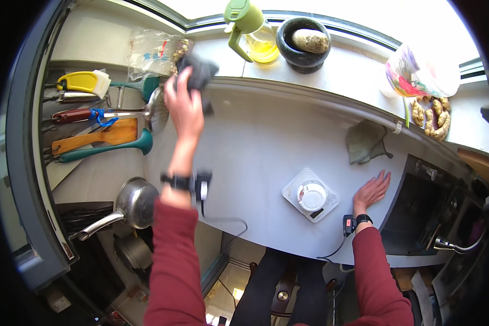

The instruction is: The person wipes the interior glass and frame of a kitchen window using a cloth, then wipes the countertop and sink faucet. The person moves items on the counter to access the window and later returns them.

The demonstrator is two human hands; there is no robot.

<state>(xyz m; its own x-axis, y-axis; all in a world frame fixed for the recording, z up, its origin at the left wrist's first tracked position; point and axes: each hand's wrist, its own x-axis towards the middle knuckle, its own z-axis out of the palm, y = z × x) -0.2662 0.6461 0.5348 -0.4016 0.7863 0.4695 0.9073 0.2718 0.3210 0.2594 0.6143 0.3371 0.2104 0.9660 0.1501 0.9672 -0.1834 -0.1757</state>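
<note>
My left hand [184,105] grips a dark grey bundle [199,72], blurred, which looks like a cloth or a bag. It is raised at the counter's back left, beside a clear plastic bag [153,51] on the window ledge. My right hand [371,190] rests on the grey counter [244,163] with its fingers spread, holding nothing. To its left stands a white kitchen scale [329,199] bearing a small white-lidded container [313,196]. A crumpled grey-green cloth [366,142] lies just beyond my right fingertips.
Hanging utensils [95,130] and a steel saucepan [136,203] line the left side. On the ledge are a green-lidded oil jug [263,45], a stone mortar [303,61], a flowered plastic container [415,73] and ginger [438,118]. A dark sink [411,216] lies right; cables trail from both wrists.
</note>
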